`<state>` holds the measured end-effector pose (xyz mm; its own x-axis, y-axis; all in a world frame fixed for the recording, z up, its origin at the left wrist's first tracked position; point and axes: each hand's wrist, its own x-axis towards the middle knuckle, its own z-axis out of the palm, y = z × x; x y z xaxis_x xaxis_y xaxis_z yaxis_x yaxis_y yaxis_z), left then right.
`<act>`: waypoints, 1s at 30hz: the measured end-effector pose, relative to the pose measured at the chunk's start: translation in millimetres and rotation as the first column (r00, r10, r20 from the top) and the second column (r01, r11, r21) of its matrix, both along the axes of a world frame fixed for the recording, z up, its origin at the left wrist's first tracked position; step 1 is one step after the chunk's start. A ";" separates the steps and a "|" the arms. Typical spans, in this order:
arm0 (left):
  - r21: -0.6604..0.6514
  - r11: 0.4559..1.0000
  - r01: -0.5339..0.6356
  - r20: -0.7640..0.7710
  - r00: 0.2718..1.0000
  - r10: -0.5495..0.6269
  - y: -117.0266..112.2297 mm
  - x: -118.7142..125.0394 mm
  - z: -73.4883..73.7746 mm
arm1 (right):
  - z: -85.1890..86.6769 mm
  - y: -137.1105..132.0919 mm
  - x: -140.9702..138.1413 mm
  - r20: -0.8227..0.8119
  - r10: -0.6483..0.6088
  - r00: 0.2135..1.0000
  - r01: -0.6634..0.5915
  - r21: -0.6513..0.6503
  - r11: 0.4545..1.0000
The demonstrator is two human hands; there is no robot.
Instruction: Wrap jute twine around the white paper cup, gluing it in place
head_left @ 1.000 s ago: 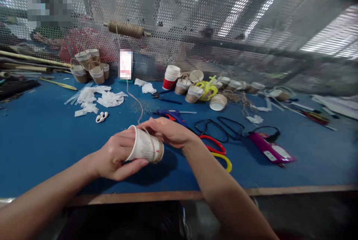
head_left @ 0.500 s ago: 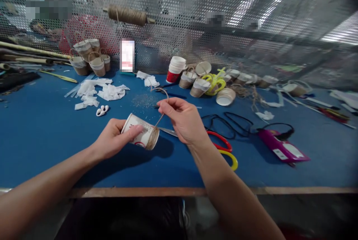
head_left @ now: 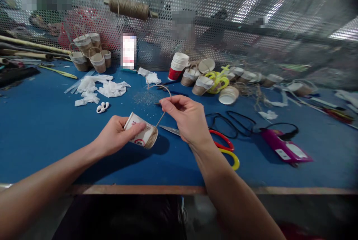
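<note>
My left hand is closed around a white paper cup with red print, tilted with its mouth to the upper left. Brown twine is wound in a band around the cup's base end. Between the thumb and fingers of my right hand a free length of that twine is pinched; it runs up from the cup, and a loop of it arcs beyond my fingers. Scissors with red and yellow handles lie on the blue table, partly hidden by my right wrist, their blade pointing at the cup.
Twine-wrapped baskets stand back left; stacked paper cups and more wrapped cups sit back right. A twine spool hangs on the mesh. White scraps, a blurred-out phone, black cable and a purple glue-gun-like device are around.
The cup has turned slightly in my left hand, with its printed red mark shifted. My right hand still pinches the twine. The whole view has shifted a little.
</note>
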<state>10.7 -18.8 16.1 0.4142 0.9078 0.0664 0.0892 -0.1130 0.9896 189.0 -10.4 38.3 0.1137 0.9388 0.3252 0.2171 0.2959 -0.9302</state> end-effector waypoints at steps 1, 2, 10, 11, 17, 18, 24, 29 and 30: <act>0.016 1.000 0.003 -0.004 1.000 -0.003 -1.3 0.2 1.5 | -0.3 0.4 -0.3 0.007 -0.001 1.000 0.001 -0.007 1.000; 0.036 0.999 0.004 -0.008 1.000 -0.004 -2.5 0.2 2.8 | -0.6 0.8 -0.6 0.010 -0.001 1.000 0.001 -0.011 1.000; 0.148 0.988 -0.035 -0.012 0.999 0.038 -8.1 -1.2 6.2 | -0.5 0.3 -3.4 0.018 0.009 1.000 -0.008 -0.049 0.999; 0.154 0.988 -0.033 -0.011 0.999 0.035 -8.5 -1.3 6.6 | -0.8 0.2 -4.0 0.016 0.013 1.000 -0.012 -0.058 0.998; 0.245 0.969 -0.024 -0.031 0.999 0.033 -9.9 -2.5 9.1 | -4.8 1.7 -6.4 -0.007 0.080 0.997 -0.081 -0.104 0.991; 0.261 0.965 -0.025 -0.035 0.999 0.035 -10.0 -2.9 9.2 | -5.2 1.9 -6.5 -0.008 0.089 0.996 -0.089 -0.116 0.989; 0.314 0.949 -0.032 -0.051 0.997 0.050 -10.8 -4.4 9.1 | -3.8 1.4 -8.0 0.019 0.123 0.992 -0.117 -0.185 0.976; 0.351 0.935 -0.040 -0.059 0.996 0.064 -11.1 -4.5 9.0 | -7.0 2.1 -10.0 0.017 0.163 0.986 -0.156 -0.202 0.967; 0.358 0.933 -0.037 -0.058 0.996 0.062 -11.0 -4.7 8.9 | -8.2 2.3 -10.3 0.010 0.174 0.985 -0.168 -0.204 0.964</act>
<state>6.0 -29.8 25.0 0.3841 0.8490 0.3629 0.1688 -0.4510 0.8764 178.7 -8.1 30.2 -0.0605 0.9900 0.1277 0.2059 0.1375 -0.9689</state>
